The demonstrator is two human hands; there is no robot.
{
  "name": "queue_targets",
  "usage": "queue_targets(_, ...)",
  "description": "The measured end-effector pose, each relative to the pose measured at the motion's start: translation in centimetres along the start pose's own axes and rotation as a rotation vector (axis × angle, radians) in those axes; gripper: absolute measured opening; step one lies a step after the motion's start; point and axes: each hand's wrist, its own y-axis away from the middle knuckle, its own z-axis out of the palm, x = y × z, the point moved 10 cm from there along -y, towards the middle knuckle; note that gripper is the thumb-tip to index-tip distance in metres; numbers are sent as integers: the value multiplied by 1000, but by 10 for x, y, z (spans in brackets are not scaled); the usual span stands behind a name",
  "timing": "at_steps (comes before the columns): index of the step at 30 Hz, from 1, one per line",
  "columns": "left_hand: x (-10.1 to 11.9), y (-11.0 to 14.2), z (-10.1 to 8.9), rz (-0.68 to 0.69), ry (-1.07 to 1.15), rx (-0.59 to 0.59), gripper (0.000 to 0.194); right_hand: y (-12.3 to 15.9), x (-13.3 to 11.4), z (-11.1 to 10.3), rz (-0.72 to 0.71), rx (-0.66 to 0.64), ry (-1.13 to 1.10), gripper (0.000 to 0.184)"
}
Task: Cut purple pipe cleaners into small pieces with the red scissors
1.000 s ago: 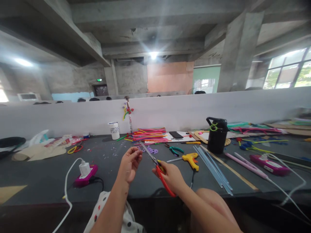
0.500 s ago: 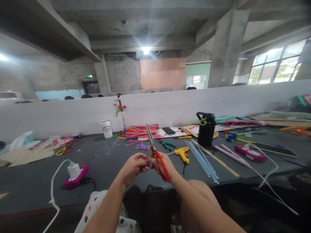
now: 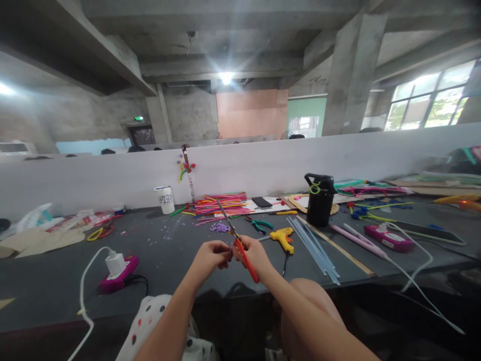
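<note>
One left hand (image 3: pixel 210 256), lower centre, has fingertips (image 3: pixel 223 257) pinched together, content unclear; right hand (image 3: pixel 257 254) is closed around red-handled metal scissors (image 3: pixel 244 254).

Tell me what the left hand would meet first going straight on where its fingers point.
Probably the right hand, holding red-handled metal scissors; the left hand points towards it from close by, though depth is unclear.

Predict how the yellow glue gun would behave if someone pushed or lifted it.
The yellow glue gun probably wouldn't roll when pushed, since it lies flat on the table. It would likely feel stiff and fairly light, as it looks plastic. Lifting it might drag the dark cord, which runs from it toward the near edge.
</note>
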Motion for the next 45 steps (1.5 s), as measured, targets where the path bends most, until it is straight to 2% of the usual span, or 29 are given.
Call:
queue_targets(5,3,0,1,24,6,3,8,0,-3,-1,-37,5,97,10)
queue_targets(9,9,2,-3,58,53,23,4,-1,-5,-3,-84,18,214,19)
queue_targets(11,14,3,-14,87,105,82,3,0,-7,-5,-113,37,295,22)
queue_targets(16,19,8,-52,154,315,314,15,8,-11,-2,-184,74,528,25)
queue_targets(21,20,14,-66,203,469,413,19,15,-14,11,-238,53,725,30)
queue_targets(30,27,16,-68,254,563,415,17,18,-19,16,-285,24,932,39)
queue_targets(45,30,16,-64,243,555,357,16,19,-22,13,-312,45,1002,41)
